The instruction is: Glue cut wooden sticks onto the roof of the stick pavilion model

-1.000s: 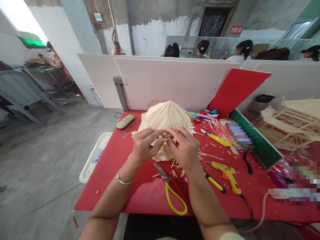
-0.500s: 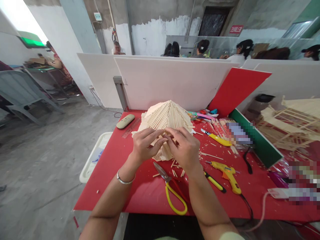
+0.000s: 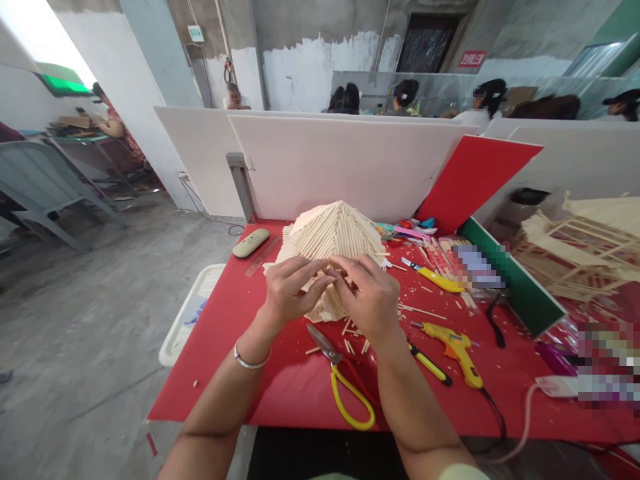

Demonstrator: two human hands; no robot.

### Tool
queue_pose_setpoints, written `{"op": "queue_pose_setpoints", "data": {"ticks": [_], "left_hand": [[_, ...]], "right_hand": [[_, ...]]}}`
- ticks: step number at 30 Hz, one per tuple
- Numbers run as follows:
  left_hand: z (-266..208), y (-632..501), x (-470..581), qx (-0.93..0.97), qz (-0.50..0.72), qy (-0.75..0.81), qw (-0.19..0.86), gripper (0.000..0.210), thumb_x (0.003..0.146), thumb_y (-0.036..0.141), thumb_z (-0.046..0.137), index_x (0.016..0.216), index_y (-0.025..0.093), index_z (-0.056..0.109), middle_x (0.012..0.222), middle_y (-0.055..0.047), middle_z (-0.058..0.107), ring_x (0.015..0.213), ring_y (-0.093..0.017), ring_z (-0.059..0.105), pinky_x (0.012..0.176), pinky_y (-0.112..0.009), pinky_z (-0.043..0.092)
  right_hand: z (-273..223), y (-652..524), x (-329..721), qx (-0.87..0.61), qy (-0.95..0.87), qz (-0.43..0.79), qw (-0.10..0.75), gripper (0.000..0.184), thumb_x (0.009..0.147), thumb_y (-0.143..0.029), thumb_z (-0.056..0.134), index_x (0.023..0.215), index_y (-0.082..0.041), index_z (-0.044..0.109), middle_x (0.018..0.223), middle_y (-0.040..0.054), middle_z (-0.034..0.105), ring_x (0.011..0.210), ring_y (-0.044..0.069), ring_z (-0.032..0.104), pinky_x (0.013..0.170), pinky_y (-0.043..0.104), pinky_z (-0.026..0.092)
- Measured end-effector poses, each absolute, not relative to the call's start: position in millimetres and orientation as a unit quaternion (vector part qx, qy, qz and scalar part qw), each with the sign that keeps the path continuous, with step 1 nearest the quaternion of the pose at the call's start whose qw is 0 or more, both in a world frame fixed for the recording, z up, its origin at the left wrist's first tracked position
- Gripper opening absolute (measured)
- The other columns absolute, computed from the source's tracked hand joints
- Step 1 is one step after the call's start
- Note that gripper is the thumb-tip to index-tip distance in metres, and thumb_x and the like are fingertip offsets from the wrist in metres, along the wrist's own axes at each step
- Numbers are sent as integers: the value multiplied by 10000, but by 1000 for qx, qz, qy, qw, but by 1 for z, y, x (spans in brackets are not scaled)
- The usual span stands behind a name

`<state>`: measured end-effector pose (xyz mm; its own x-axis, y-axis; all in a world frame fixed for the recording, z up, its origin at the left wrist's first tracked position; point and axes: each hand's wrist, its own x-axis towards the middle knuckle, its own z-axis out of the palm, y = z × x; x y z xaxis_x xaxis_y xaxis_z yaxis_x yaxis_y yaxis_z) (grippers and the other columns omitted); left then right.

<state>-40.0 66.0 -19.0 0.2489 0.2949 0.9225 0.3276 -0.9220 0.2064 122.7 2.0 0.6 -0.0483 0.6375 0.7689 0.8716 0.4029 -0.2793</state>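
I hold the left hand (image 3: pixel 293 287) and right hand (image 3: pixel 373 293) at the stick model (image 3: pixel 335 233), on the table (image 3: pixel 210 333). I cannot tell either grip's closure; contact is obscured. Press lightly, evenly.

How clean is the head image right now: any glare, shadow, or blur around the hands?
Head view: left hand, right hand and stick model look fairly sharp; soft shadow on the red table between the forearms; glare whites out the upper left corner; floor looks smeared at left; pixelation hides patches at right.
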Motion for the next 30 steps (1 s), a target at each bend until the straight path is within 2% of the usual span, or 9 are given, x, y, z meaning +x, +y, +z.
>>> {"op": "queue_pose_setpoints", "data": {"ticks": [30], "left_hand": [[-21,67,-40,-791,-580,-196,12,219,855,272,746,1052,179,727,746,-24,715,610,-112,613,576,-245,477]], "right_hand": [[-1,4,123,-526,-712,-136,444,237,968,-294,600,1173,-234,703,917,19,698,771,118,641,722,239,478]]}}
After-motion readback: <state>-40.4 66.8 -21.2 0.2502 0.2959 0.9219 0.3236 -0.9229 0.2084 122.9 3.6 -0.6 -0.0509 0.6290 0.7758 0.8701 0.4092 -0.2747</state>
